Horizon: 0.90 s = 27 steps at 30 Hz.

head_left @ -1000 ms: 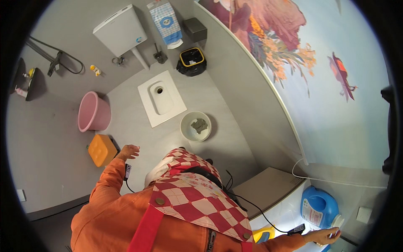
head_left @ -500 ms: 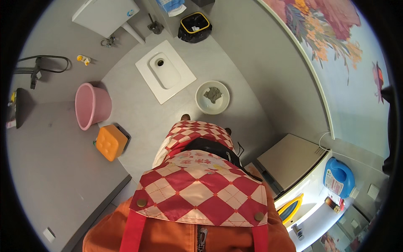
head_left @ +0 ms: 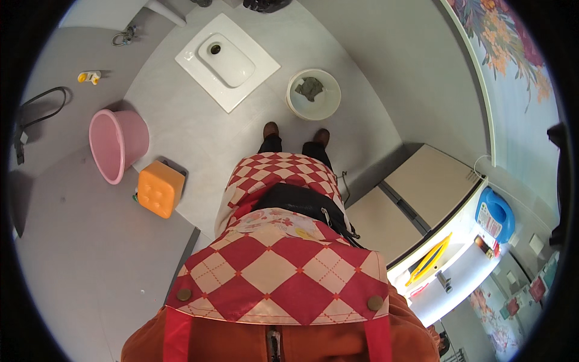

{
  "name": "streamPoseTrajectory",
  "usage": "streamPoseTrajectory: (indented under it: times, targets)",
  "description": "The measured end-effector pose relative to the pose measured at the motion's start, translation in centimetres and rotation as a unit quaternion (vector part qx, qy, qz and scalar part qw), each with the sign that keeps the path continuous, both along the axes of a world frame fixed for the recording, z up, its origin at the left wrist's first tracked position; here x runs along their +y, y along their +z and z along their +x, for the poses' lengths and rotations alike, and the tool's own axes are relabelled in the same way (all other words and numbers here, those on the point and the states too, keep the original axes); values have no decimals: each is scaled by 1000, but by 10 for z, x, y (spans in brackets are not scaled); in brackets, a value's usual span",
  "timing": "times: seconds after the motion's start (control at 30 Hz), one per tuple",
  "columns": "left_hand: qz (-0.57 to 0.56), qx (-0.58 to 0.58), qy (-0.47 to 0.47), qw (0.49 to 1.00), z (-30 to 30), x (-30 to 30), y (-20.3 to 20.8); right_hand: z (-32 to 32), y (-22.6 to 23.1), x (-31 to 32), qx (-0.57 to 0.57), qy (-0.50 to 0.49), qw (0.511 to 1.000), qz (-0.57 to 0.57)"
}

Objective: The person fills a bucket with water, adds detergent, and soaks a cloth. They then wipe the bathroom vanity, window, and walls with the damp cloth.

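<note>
Both of the wearer's hands are out of view; whether the fingers are apart or together cannot be told. Ahead of the red-and-cream checked apron, open floor runs past the brown shoes at centre. Left of centre, the orange cushion-topped stool and pink plastic tub narrow it; at right, the beige-fronted cabinet bounds it. Just beyond the shoes, upper centre, stands the round white bucket containing the crumpled grey cloth; the white ceramic squat toilet lies to its left.

The white worktop, lower right, bears the blue plastic jug. The floor is smooth pale grey; grey walls enclose it.

The orange sleeves are cut off at the lower edge. The yellow-edged item on the worktop is hard to identify. The black bin bag is cropped at the top.
</note>
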<state>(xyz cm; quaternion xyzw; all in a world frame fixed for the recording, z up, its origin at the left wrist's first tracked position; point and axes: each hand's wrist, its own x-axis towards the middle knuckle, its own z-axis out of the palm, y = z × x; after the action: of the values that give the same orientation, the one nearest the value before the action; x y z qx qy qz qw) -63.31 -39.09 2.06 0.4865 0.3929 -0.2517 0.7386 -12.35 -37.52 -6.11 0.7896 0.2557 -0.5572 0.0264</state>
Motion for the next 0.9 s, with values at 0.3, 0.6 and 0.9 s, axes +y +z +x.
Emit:
streamPoseTrajectory:
  times: [0.3, 0.6, 0.9]
  targets:
    - [51, -50, -44, 996, -8, -10, 5, -1, 5, -15, -7, 1, 999, -33]
    - [153, -85, -99, 980, -9, 1, 22, 36, -19, 19, 13, 23, 999, -42]
    - [249, -22, -181, 951, 75, 67, -3, 140, -58, 75, 55, 64, 996, -28]
